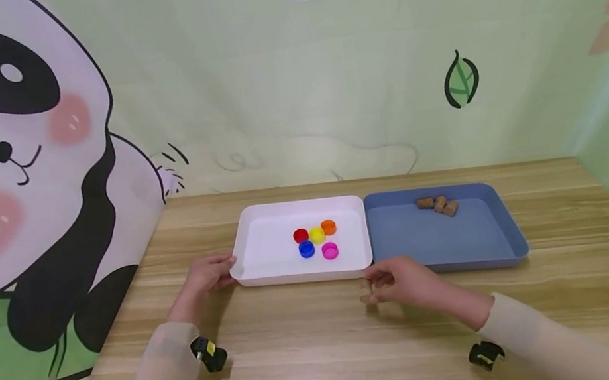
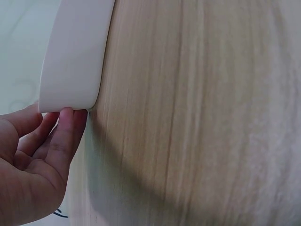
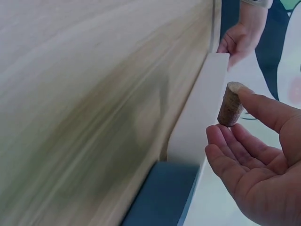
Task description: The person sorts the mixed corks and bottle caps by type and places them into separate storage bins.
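Fingertips and thumb of my left hand (image 1: 206, 278) grip the left end of a white tray (image 1: 270, 276); in the left wrist view they meet its rim and outer wall (image 2: 75, 61). Several plastic bottle caps sit inside: red (image 1: 301, 235), yellow (image 1: 317, 235), orange (image 1: 328, 227), blue (image 1: 306, 249) and pink (image 1: 329, 251). Just in front of the tray's right corner, my right hand (image 1: 407, 280) pinches a brown cork (image 3: 230, 104) between thumb and fingers. A blue tray (image 1: 440, 241) adjoins the white one on the right, with several corks (image 1: 450, 208) near its back wall.
Both trays stand on a wood-grain table (image 1: 320, 355) towards its back edge. Behind it hangs a pale green backdrop (image 1: 240, 93) with a printed panda and leaves. Each wrist wears a small black camera, one at the left sleeve (image 1: 209, 354), one at the right (image 1: 486, 354).
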`<state>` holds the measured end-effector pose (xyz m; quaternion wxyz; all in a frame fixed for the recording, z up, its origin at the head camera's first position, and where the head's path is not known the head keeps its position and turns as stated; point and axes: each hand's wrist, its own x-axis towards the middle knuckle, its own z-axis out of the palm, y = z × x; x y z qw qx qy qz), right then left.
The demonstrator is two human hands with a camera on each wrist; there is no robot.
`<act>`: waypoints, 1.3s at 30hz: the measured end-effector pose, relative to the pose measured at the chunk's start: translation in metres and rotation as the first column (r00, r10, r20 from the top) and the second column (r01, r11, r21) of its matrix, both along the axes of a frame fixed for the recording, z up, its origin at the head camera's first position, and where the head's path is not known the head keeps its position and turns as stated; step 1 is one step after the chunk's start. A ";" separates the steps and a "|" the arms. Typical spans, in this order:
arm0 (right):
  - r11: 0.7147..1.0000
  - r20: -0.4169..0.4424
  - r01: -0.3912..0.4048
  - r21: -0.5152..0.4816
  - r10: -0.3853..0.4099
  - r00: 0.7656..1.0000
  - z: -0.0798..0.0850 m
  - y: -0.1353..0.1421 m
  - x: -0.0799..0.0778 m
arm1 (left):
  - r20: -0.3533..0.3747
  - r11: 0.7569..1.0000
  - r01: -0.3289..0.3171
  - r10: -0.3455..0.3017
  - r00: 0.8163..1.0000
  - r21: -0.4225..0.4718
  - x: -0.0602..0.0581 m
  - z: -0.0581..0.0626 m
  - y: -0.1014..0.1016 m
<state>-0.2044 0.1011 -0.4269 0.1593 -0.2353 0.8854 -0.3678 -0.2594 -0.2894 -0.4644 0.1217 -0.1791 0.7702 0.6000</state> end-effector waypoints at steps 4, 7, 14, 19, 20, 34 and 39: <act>1.000 0.019 0.008 0.003 -0.008 1.000 0.006 0.013 0.002 | -0.002 1.000 -0.002 0.002 1.000 0.008 0.001 0.000 0.000; 1.000 0.042 0.022 0.006 -0.022 0.999 0.011 0.025 0.002 | -0.010 1.000 -0.007 0.007 1.000 0.018 0.002 -0.001 0.000; 0.999 0.072 0.039 -0.009 -0.038 0.997 0.029 0.058 -0.005 | -0.006 0.999 -0.014 0.014 1.000 0.032 0.000 -0.002 -0.001; 0.999 0.021 0.035 -0.002 -0.035 0.999 0.046 0.076 -0.011 | 0.017 1.000 -0.017 0.017 1.000 0.018 -0.002 -0.005 -0.002; 0.999 0.012 0.034 0.004 -0.034 0.999 0.049 0.078 -0.012 | 0.022 1.000 -0.017 0.016 1.000 0.013 -0.002 -0.005 -0.002; 0.995 -0.047 0.076 0.064 -0.073 0.996 0.076 0.098 -0.026 | -0.002 0.999 -0.002 0.002 1.000 0.034 0.000 -0.002 -0.003; 0.994 -0.041 0.082 0.069 -0.080 0.996 0.084 0.101 -0.031 | -0.009 0.999 0.003 -0.003 1.000 0.048 0.000 -0.002 -0.002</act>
